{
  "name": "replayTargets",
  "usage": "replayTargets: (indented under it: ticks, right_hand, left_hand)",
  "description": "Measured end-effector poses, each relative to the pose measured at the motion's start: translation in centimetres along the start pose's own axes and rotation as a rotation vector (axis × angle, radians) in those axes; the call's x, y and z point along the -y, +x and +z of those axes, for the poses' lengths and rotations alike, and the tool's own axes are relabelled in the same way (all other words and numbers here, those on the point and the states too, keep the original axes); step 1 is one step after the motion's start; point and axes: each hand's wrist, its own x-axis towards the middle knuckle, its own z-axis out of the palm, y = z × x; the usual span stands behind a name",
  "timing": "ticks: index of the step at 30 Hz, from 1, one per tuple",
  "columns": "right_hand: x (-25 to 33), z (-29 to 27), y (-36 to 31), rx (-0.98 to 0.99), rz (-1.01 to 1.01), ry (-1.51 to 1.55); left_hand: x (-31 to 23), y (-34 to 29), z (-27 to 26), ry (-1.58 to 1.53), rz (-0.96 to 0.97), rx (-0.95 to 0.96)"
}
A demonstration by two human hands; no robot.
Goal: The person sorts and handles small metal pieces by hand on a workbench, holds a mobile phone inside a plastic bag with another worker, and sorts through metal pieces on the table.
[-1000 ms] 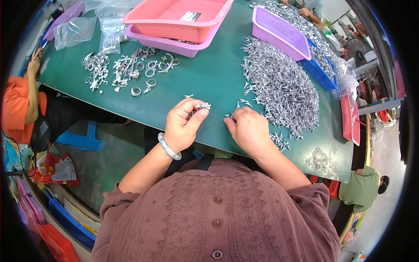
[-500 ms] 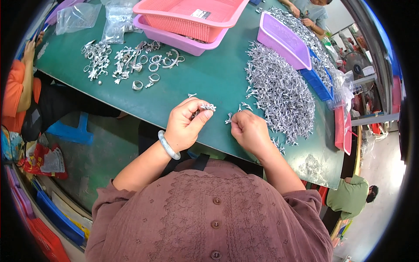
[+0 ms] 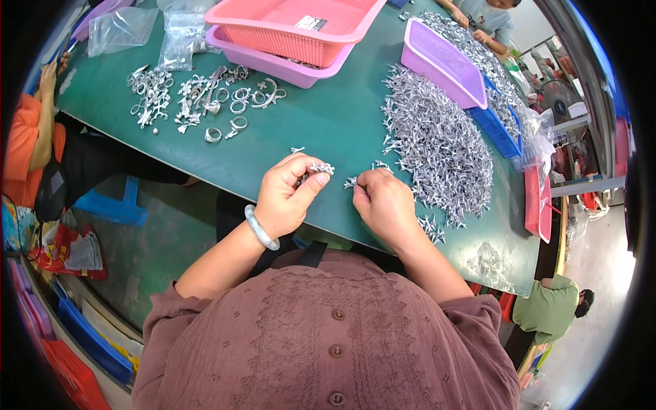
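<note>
Clamping metal pieces (image 3: 322, 168) in the grip of the left hand (image 3: 290, 191), left of the grey pile (image 3: 441, 147), and pinching similar bits (image 3: 350, 182) with the right hand (image 3: 386, 201), nearer the pile.

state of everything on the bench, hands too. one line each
Left hand: curled around small grey pieces
Right hand: fingers bent, pieces at fingertips, grip unclear
Grey pile: loose, heaped
Coral basket: stacked on pink basket
Pink basket: underneath, contents partly showing
Purple basket: open side up
Blue crate: holds grey pieces
Rings: loose, scattered
</note>
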Motion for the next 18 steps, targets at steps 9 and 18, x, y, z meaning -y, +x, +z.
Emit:
replayTargets:
  ticks: [9, 18]
  right_hand:
    - [1.1, -0.4, 0.5, 0.078, -0.040, -0.121]
    - [0.5, 0.0, 1.2, 0.139, -0.127, -0.122]
  left_hand:
    - [0.2, -0.1, -0.1, -0.020, 0.024, -0.006]
    - [0.0, -0.1, -0.1, -0.007, 0.006, -0.011]
